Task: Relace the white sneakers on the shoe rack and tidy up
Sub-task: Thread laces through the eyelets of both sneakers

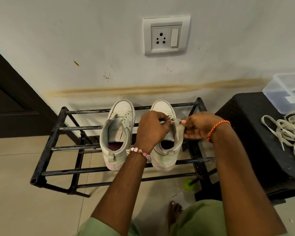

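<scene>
Bare foot on tiled floor, just short of the black tubular-metal shoe rack. Two white high-top sneakers sit on its top bars, toes to the wall: left sneaker unlaced and untouched, right sneaker being worked. Left hand pinches at the eyelet row; right hand pinches the tongue and collar edge, probably to spread the eyelets. No lace tip clearly visible. Loose off-white flat laces heaped on the black stool, right, near its edge. Open bars between the shoes.
</scene>
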A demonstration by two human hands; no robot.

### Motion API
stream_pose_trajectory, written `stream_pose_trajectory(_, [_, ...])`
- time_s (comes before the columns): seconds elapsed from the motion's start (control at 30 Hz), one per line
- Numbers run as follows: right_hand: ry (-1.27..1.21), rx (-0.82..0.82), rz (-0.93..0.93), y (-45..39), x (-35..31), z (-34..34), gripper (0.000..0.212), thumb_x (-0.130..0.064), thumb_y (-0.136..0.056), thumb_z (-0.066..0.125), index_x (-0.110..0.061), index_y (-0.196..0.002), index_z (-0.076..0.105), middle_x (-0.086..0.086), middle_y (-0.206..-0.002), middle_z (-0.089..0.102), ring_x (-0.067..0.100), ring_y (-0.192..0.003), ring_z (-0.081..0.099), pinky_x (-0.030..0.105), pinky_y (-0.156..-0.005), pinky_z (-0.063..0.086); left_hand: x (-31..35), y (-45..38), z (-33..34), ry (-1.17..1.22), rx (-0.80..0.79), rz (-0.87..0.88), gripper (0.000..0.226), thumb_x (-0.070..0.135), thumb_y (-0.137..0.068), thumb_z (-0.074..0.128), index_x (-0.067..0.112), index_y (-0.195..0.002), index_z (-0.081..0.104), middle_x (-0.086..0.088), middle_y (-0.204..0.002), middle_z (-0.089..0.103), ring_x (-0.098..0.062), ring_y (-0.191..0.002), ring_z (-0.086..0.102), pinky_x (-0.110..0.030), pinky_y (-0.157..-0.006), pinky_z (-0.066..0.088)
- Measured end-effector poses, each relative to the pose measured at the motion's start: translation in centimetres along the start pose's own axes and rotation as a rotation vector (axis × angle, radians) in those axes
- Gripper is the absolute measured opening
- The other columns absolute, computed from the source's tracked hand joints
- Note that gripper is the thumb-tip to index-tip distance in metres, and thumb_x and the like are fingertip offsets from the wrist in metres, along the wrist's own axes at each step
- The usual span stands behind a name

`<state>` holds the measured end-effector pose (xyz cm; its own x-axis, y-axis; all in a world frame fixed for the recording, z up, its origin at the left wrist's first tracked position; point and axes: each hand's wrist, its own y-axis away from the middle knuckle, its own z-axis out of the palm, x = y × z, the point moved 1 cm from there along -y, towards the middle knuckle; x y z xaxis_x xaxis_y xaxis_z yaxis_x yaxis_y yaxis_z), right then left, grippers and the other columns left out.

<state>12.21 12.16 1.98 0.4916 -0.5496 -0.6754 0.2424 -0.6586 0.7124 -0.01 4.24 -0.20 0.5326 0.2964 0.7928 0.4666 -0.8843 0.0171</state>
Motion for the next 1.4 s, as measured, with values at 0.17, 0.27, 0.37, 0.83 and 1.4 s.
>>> stream_pose_trajectory(0.17, [-0.057, -0.003, 0.015, 0.3, 0.0, 0.1, 0.005, -0.001, -0.092, 0.053, 0.002, -0.093, 0.057, 0.011, -0.077, 0.060, 0.019, -0.068, 0.060, 0.027, -0.043, 0.053, -0.6, -0.1, 0.3, 0.226, 0.036, -0.138, 0.015, 0.023, -0.089, 0.063, 0.012, -0.093, 0.072, 0.002, -0.101, 0.070, -0.005, -0.090, 0.058, -0.006, -0.062, 0.036])
stream_pose_trajectory(0.27, [-0.059, -0.014, 0.010, 0.4, 0.1, 0.1, 0.014, -0.001, -0.093, 0.052, 0.004, -0.105, 0.057, 0.012, -0.081, 0.060, 0.019, -0.070, 0.059, 0.034, -0.062, 0.054, -0.7, 0.0, 0.8, 0.242, 0.065, -0.176, 0.017, 0.025, -0.089, 0.062, 0.012, -0.093, 0.072, 0.002, -0.099, 0.070, -0.005, -0.086, 0.058, -0.009, -0.061, 0.036])
stream_pose_trajectory(0.37, [-0.082, -0.021, 0.000, 0.5, 0.2, -0.1, 0.011, 0.000, -0.094, 0.049, 0.000, -0.102, 0.057, 0.013, -0.093, 0.061, 0.021, -0.074, 0.059, 0.039, -0.075, 0.048, -1.4, -0.1, 0.6, 0.186, 0.109, -0.184, 0.017, 0.021, -0.090, 0.061, 0.009, -0.093, 0.072, -0.001, -0.096, 0.070, -0.007, -0.082, 0.058, -0.015, -0.063, 0.039])
stream_pose_trajectory(0.83, [-0.040, -0.020, -0.063, 0.6, 0.1, 0.5, 0.019, 0.000, -0.098, 0.041, -0.006, -0.101, 0.059, 0.009, -0.086, 0.058, 0.019, -0.076, 0.058, 0.037, -0.073, 0.048, -0.3, 0.3, 0.0, 0.049, 0.067, 0.032, 0.011, 0.026, -0.084, 0.068, 0.018, -0.086, 0.074, 0.006, -0.088, 0.070, -0.006, -0.083, 0.061, -0.021, -0.073, 0.048])
stream_pose_trajectory(1.4, [-0.030, -0.048, -0.066, 0.3, 0.1, 0.3, 0.019, 0.000, -0.098, 0.042, -0.008, -0.096, 0.059, 0.009, -0.088, 0.059, 0.020, -0.081, 0.060, 0.034, -0.065, 0.050, 0.2, 0.1, 1.2, 0.043, 0.130, 0.007, 0.014, 0.017, -0.085, 0.067, 0.007, -0.090, 0.075, -0.005, -0.095, 0.073, -0.013, -0.089, 0.066, -0.013, -0.070, 0.040])
